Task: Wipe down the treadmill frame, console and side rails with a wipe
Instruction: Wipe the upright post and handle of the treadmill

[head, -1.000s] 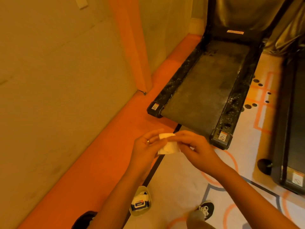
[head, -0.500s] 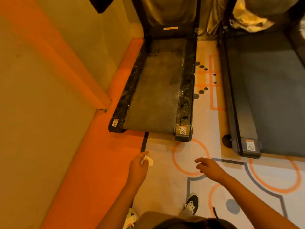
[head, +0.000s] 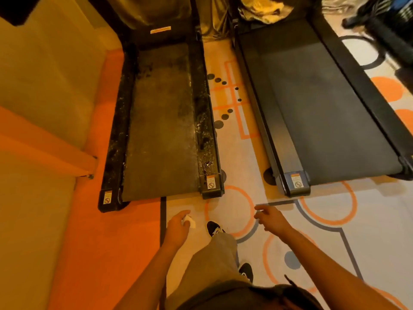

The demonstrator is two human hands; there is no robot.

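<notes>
**Wipe in my left grip, just short of the treadmill**

I stand at the rear end of the treadmill [head: 163, 130] and look down along its belt. My left grip [head: 177, 229] is narrow, its fingers curled round a small white wipe [head: 190, 221], which sticks out on the thumb side. The wipe hangs in the air above the floor, near the belt's rear edge and touching no part of the machine. My right grip [head: 271, 218] is wide, with its fingers loose and reaching forward, and holds nothing. It hovers over the patterned carpet [head: 241, 153], between the treadmill and a second treadmill [head: 324, 113] to the right.

The treadmill is black. Its left rail [head: 116, 135] and right rail [head: 204, 121] are speckled with pale grime, thickest towards the near end of the right rail. A warning sticker [head: 210, 182] sits on the right rail's end cap. The second treadmill looks greyer and cleaner.

An orange floor strip [head: 100, 242] runs along the treadmill's left side, beside a beige wall [head: 44, 74]. My front shoe [head: 214, 228], black with white laces, is planted on the carpet between my two grips, and my back shoe [head: 245, 270] shows lower down behind a grey trouser leg [head: 214, 260]. A yellow cloth [head: 263, 7] lies bunched at the far end of the second treadmill.
</notes>
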